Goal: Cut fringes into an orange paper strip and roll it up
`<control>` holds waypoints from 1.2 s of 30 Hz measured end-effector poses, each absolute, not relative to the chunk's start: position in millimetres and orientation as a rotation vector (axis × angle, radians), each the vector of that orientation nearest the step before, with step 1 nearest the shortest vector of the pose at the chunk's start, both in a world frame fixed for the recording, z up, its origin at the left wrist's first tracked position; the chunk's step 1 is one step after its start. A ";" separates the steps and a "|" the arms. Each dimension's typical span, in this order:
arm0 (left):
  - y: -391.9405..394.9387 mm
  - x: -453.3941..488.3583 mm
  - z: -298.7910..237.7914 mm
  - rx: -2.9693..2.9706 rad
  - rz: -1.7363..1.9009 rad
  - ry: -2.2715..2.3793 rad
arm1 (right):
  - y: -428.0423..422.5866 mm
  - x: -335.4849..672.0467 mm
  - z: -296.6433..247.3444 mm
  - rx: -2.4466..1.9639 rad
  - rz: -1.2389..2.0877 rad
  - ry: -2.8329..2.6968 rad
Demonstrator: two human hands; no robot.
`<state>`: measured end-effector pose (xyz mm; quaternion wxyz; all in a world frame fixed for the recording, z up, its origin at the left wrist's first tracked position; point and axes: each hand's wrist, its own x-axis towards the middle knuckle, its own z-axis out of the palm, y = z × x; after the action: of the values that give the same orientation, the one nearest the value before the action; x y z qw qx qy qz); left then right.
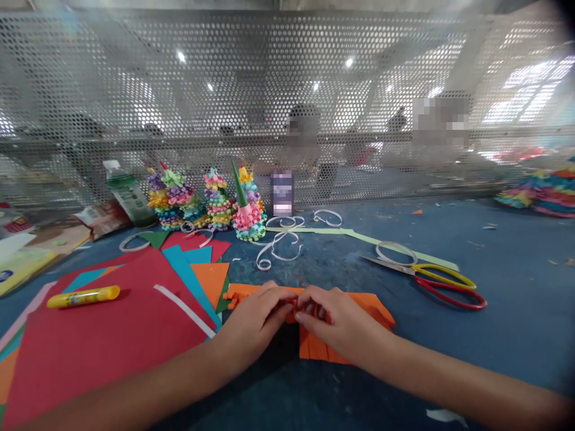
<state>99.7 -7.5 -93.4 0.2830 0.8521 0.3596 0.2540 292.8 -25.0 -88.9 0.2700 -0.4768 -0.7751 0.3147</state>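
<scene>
Both hands meet over a strip of orange paper (326, 347) whose edge is cut into a fringe. My left hand (265, 314) pinches the paper near its middle, thumb against fingertips. Close beside it, my right hand (339, 314) has its fingers bent and closed on the same paper. On the left part of the strip the fringe is curled into small loops; on the right its cuts hang flat. The fingertips hide the exact spot being pinched. Scissors (431, 278) with yellow and red handles lie to the right, blades parted.
Coloured paper sheets (121, 323) lie left, with a yellow glue stick (84, 297) on top. Several fringed paper cones (249, 218) and a green bottle (130, 194) stand before the perforated metal screen (251, 78). White paper curls (283, 242) and a pale green strip (399, 248) lie on the blue table.
</scene>
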 end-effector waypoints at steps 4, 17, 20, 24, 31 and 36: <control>-10.1 98.5 -95.8 2.176 0.726 0.937 | -24.9 289.0 -95.3 -1.240 1.009 -2.003; -10.3 98.0 -91.8 2.380 0.636 0.926 | -25.0 289.8 -110.1 -1.096 1.381 -1.685; -11.6 97.9 -94.3 2.516 0.604 0.930 | -25.9 290.7 -111.2 -1.122 1.316 -1.721; -11.1 98.1 -102.7 2.842 0.536 0.901 | -26.8 290.3 -109.1 -1.131 1.283 -1.748; -12.8 99.0 -102.9 3.116 0.426 0.858 | -29.5 291.7 -110.1 -1.133 1.288 -1.743; -11.8 98.6 -102.3 3.111 0.399 0.827 | -32.9 289.1 -109.2 -1.245 1.223 -1.786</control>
<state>98.6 -11.8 -102.3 -0.0508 0.9579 0.2546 0.1229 289.1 -32.9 -109.2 0.3169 -0.4730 -0.6783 0.4645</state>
